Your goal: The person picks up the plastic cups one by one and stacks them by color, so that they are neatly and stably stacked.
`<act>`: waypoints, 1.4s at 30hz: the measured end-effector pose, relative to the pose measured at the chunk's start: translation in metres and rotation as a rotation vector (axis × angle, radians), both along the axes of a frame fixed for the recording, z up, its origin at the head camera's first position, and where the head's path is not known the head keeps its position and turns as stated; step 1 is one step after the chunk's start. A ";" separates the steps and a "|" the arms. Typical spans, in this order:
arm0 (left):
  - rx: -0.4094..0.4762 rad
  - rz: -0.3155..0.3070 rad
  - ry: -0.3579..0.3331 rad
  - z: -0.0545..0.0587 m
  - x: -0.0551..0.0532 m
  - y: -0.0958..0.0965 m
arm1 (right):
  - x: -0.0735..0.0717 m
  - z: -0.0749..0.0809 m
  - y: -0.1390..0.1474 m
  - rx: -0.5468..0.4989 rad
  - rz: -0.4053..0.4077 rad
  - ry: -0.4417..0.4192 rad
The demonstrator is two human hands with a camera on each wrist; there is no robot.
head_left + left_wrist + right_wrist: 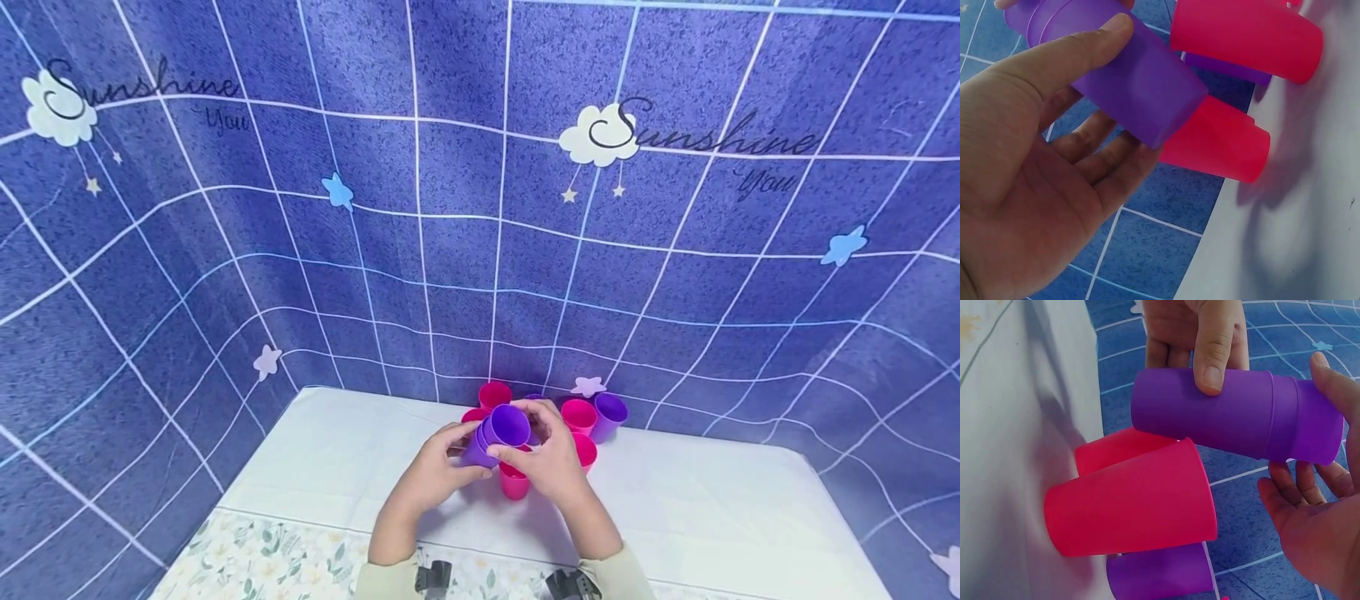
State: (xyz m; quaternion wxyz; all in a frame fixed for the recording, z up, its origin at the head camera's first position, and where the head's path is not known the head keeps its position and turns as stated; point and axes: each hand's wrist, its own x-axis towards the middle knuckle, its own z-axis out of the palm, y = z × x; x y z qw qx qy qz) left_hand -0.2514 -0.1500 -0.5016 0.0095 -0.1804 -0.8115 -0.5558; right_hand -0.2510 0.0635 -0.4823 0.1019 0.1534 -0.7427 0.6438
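Both hands hold a tilted stack of nested purple cups (480,453) above the table. My left hand (437,473) grips the lowest cup, its thumb along the side and fingers underneath, as the left wrist view shows. At the rim end, my right hand (557,463) holds the top cup, with the thumb on one side and fingers on the other. Rims of the nested cups (1285,419) show as steps in the right wrist view. Just below the hands a pink cup (514,485) stands upright on the table.
Behind the hands stand more pink cups (579,415) and a purple cup (611,412), partly hidden by the right hand. Another pink cup (495,393) is at the back left. The white tabletop (705,500) meets a blue gridded curtain (465,275) behind.
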 end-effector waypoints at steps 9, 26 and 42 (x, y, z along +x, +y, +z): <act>-0.016 -0.015 0.023 -0.001 -0.002 -0.001 | -0.002 -0.004 0.000 0.113 0.039 -0.006; 0.014 -0.018 -0.013 -0.006 0.002 -0.003 | 0.003 -0.003 0.005 0.190 0.084 -0.040; 0.011 0.018 -0.045 -0.003 0.002 -0.001 | -0.011 -0.010 0.032 0.566 -0.281 0.356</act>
